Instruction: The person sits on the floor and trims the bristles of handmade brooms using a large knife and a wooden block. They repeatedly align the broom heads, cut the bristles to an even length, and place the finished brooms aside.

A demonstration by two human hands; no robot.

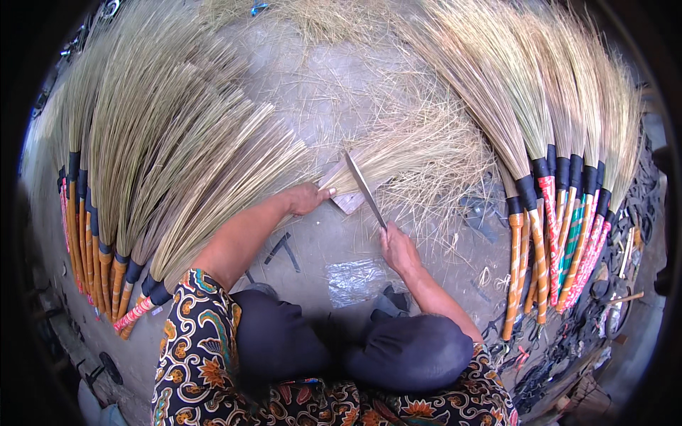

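My left hand [307, 199] is closed on a bunch of straw bristles [344, 183], pressing them onto a small wooden block [349, 203] on the floor. My right hand [400, 249] is wrapped round the handle of a long knife [364, 187]. Its blade slants up and left across the straw, over the block. Whether the edge touches the straw I cannot tell. Right of the blade spreads a pile of loose straw [433, 145]. Beside my left forearm fans a row of straw brooms [177, 142], and whether the held bristles belong to the nearest one is unclear.
More straw brooms [529, 92] with wrapped handles lie at the right. Black rubber scraps [543, 376] and sticks litter the floor at the lower right. A shiny silver sheet [355, 282] lies before my knees [412, 348]. Dark strips [283, 250] lie near my left forearm.
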